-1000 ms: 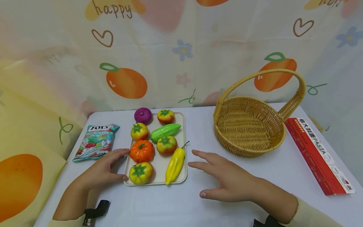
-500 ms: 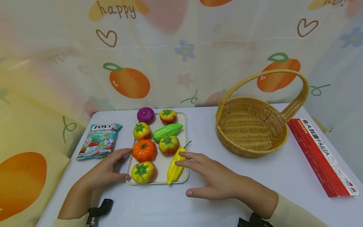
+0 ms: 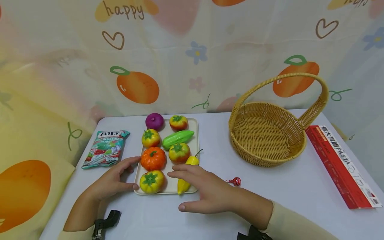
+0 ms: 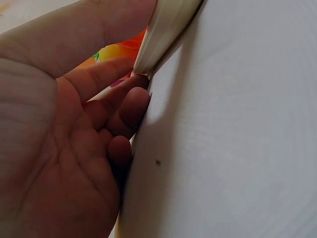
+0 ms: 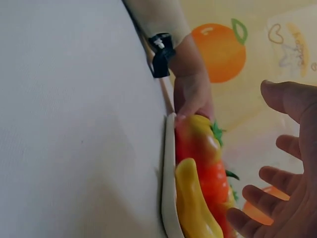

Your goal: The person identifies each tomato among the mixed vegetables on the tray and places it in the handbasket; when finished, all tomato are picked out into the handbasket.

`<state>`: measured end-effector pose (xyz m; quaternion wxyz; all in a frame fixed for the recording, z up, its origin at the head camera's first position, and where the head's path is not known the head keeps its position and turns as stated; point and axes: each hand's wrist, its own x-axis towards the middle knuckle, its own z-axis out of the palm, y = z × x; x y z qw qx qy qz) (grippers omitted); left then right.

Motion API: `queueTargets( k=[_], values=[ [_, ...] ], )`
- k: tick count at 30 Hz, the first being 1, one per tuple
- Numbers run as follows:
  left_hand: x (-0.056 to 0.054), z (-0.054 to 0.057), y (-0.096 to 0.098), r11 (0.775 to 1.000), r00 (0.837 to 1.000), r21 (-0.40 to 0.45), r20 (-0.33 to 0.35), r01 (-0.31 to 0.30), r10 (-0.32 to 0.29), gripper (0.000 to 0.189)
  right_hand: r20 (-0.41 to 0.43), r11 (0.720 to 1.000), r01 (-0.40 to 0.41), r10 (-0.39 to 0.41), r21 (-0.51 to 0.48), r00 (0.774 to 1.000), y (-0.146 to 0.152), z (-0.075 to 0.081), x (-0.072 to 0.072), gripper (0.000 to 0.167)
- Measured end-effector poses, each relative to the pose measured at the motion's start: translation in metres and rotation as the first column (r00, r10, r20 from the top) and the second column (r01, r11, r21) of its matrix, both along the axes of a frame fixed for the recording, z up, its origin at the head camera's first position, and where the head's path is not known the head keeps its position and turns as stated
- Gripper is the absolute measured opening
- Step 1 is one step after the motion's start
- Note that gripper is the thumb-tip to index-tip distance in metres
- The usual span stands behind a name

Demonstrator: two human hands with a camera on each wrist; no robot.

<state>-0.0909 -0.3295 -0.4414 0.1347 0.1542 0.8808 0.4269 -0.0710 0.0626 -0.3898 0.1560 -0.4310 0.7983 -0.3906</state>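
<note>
Fingers (image 3: 184, 175) spread wide, my right hand (image 3: 210, 191) is hovering over the yellow pepper (image 3: 183, 187).
That pepper is lying on the right side of the tray (image 3: 171, 187), partly hidden by my hand; my left hand (image 3: 111, 180) is resting at the left rim, thumb and forefinger standing apart, beside the orange pumpkin (image 3: 153, 159) (a red-wrapped sweet (image 3: 236, 181) is lying just beyond my right hand).

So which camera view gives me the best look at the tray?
The head view: it shows most of the tray's outline from above, though the produce and the right hand cover parts. The left wrist view shows only a piece of its edge by the left hand; the right wrist view, one side, cut off below.
</note>
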Motion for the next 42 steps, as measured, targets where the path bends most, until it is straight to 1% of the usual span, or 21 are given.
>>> queueTargets(
  k=[3, 5, 10, 15, 22, 25, 28, 33, 36, 42],
  values=[
    [0.001, -0.001, 0.001, 1.0, 1.0, 0.0, 0.002, -0.007, 0.007, 0.087, 0.005, 1.0, -0.005, 0.005, -0.001, 1.0, -0.01, -0.001, -0.001, 0.078],
    [0.001, -0.002, 0.001, 1.0, 1.0, -0.002, -0.005, -0.005, 0.005, 0.087, -0.012, 1.0, 0.001, -0.001, -0.003, 1.0, -0.017, -0.002, -0.003, 0.078],
    [0.003, -0.003, 0.0, 1.0, 1.0, -0.009, -0.015, -0.005, 0.004, 0.086, -0.06, 0.997, 0.071, -0.071, -0.008, 0.996, -0.036, -0.005, -0.006, 0.078],
    [0.003, -0.005, 0.0, 1.0, 1.0, -0.018, -0.017, -0.005, 0.004, 0.086, -0.071, 0.99, 0.144, -0.144, 0.004, 0.987, -0.053, -0.008, -0.009, 0.077],
    [0.002, -0.003, 0.0, 0.999, 1.0, -0.033, 0.0, -0.023, 0.023, 0.087, -0.064, 0.985, 0.175, -0.174, 0.012, 0.983, -0.069, -0.013, -0.012, 0.078],
    [0.002, -0.004, 0.0, 0.999, 1.0, -0.035, -0.006, -0.019, 0.019, 0.087, -0.065, 0.981, 0.194, -0.193, 0.008, 0.979, -0.073, -0.016, -0.012, 0.078],
    [0.002, -0.004, -0.001, 0.999, 1.0, -0.032, -0.016, -0.01, 0.01, 0.086, -0.063, 0.971, 0.239, -0.238, 0.022, 0.969, -0.078, -0.018, -0.009, 0.075],
    [0.001, -0.005, -0.001, 1.0, 1.0, -0.027, -0.02, -0.007, 0.007, 0.087, -0.073, 0.942, 0.334, -0.33, 0.045, 0.941, -0.088, -0.02, -0.004, 0.072],
    [0.001, -0.004, -0.001, 1.0, 1.0, -0.028, -0.016, -0.014, 0.013, 0.087, -0.072, 0.934, 0.356, -0.353, 0.038, 0.933, -0.092, -0.022, -0.002, 0.072],
    [0.001, -0.004, -0.001, 1.0, 1.0, -0.022, -0.027, -0.011, 0.01, 0.087, -0.061, 0.927, 0.375, -0.372, 0.036, 0.926, -0.096, -0.024, -0.001, 0.07]
  ],
)
